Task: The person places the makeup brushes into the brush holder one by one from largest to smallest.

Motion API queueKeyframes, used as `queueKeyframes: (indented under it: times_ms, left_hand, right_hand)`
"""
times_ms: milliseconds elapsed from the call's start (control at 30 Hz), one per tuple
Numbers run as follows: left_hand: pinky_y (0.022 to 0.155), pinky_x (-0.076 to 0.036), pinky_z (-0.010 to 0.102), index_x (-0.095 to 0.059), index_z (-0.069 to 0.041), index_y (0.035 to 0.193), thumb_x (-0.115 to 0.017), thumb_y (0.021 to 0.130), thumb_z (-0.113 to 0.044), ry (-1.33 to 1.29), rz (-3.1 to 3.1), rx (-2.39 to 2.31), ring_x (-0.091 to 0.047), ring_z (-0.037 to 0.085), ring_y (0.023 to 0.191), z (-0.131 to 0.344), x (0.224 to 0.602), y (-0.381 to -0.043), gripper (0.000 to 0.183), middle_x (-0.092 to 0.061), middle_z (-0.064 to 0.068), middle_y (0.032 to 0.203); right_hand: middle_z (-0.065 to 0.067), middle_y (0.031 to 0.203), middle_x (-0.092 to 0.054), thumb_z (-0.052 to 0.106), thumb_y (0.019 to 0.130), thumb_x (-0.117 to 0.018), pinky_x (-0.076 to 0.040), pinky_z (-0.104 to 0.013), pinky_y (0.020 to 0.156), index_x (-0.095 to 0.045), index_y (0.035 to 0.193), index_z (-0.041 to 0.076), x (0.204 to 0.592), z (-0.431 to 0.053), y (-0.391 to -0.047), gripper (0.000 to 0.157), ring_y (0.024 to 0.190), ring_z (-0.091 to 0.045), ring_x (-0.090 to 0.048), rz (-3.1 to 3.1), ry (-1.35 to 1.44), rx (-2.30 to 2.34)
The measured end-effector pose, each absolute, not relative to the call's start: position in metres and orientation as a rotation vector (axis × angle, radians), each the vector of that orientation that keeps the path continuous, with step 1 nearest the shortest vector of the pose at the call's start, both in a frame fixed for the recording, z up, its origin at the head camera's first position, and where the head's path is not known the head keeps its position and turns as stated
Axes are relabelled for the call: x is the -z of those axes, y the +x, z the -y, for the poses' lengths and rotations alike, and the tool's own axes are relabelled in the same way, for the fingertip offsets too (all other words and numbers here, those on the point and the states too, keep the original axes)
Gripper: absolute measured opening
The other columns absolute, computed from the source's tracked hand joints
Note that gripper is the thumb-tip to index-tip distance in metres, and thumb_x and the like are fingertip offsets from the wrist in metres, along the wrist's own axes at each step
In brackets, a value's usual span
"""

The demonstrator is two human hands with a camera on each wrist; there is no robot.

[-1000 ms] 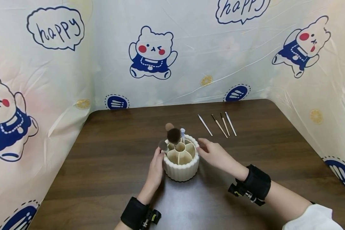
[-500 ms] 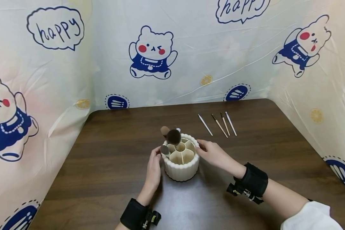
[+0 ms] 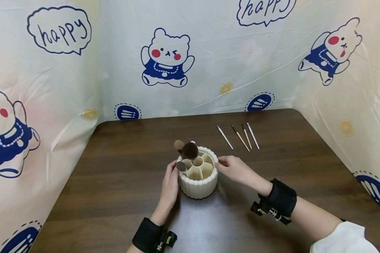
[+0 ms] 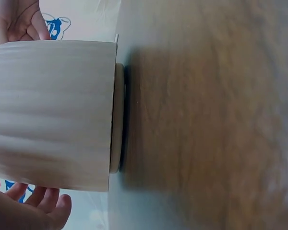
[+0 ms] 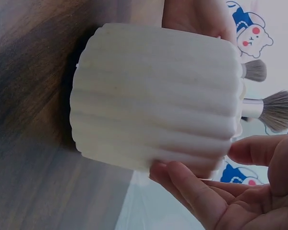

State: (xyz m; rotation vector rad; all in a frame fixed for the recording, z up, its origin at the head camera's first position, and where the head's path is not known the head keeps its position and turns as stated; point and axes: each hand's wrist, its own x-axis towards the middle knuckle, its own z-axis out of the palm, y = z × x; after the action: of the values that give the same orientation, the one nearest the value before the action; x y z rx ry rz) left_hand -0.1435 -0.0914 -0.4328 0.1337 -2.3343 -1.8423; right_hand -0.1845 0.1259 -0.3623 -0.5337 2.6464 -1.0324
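Observation:
A cream, ribbed makeup brush holder (image 3: 197, 188) stands on the table, its top split into compartments round a central one. In it are a large dark brush (image 3: 190, 151), a tan brush (image 3: 178, 145) and a small grey brush (image 3: 181, 166); a pale tip shows behind them. My left hand (image 3: 170, 184) holds the holder's left side, its fingertips against the wall in the left wrist view. On the opposite side, my right hand (image 3: 235, 168) grips near the rim; the right wrist view shows thumb at the rim and fingers on the ribbed wall (image 5: 153, 96).
Several slender sticks, white ones (image 3: 225, 137) and brown-tipped ones (image 3: 240, 137), lie on the brown table (image 3: 130, 168) behind and right of the holder. A printed cloth (image 3: 209, 70) hangs round the table's back and sides.
The holder has turned counterclockwise seen from above: the back brushes have shifted left and the small grey one has come slightly nearer. Both hands stay on its sides.

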Motion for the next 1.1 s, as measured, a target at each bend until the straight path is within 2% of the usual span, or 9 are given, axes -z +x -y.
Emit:
queueKeyframes:
  times_ms: [133,400,600,833,1100]
  left_hand:
    - [0.106,-0.038,0.045,-0.047,-0.002,0.134,-0.038,0.101,-0.020,0.134,2.319,1.851,-0.048,0.029,0.126,0.092,0.432,-0.144,0.039,-0.053,0.018,0.137]
    - [0.115,-0.027,0.051,-0.034,-0.006,0.147,-0.033,0.102,-0.023,0.078,2.380,1.862,-0.034,0.033,0.140,0.095,0.433,-0.147,0.048,-0.038,0.017,0.151]
    - [0.112,-0.032,0.050,-0.039,-0.006,0.144,-0.036,0.101,-0.022,0.083,2.373,1.859,-0.041,0.032,0.135,0.094,0.433,-0.148,0.045,-0.044,0.016,0.146]
    - [0.108,-0.036,0.047,-0.039,-0.002,0.142,-0.038,0.100,-0.015,0.064,2.338,1.892,-0.045,0.032,0.131,0.092,0.433,-0.148,0.044,-0.048,0.019,0.141]
    - [0.110,-0.033,0.049,-0.038,-0.005,0.144,-0.036,0.101,-0.016,0.054,2.352,1.868,-0.043,0.031,0.133,0.094,0.434,-0.149,0.045,-0.046,0.018,0.144]
  right_hand:
    - [-0.017,0.109,-0.070,0.020,0.097,-0.049,-0.053,-0.034,0.080,-0.063,0.119,-0.005,0.364,-0.126,-0.188,0.036,0.097,-0.021,-0.065,-2.669,-0.513,1.024]
    - [-0.022,0.116,-0.067,0.022,0.096,-0.049,-0.053,-0.041,0.088,-0.059,0.122,-0.010,0.363,-0.125,-0.188,0.042,0.108,-0.030,-0.064,-2.652,-0.480,0.977]
    - [-0.021,0.114,-0.068,0.021,0.097,-0.048,-0.054,-0.039,0.086,-0.059,0.122,-0.009,0.366,-0.124,-0.192,0.040,0.106,-0.028,-0.065,-2.644,-0.488,1.011]
    - [-0.017,0.107,-0.071,0.019,0.096,-0.047,-0.052,-0.035,0.082,-0.063,0.119,-0.006,0.368,-0.124,-0.197,0.037,0.097,-0.022,-0.065,-2.676,-0.507,1.009]
    - [-0.020,0.113,-0.069,0.021,0.096,-0.047,-0.053,-0.040,0.087,-0.060,0.122,-0.008,0.366,-0.124,-0.197,0.041,0.106,-0.028,-0.064,-2.656,-0.494,0.993]
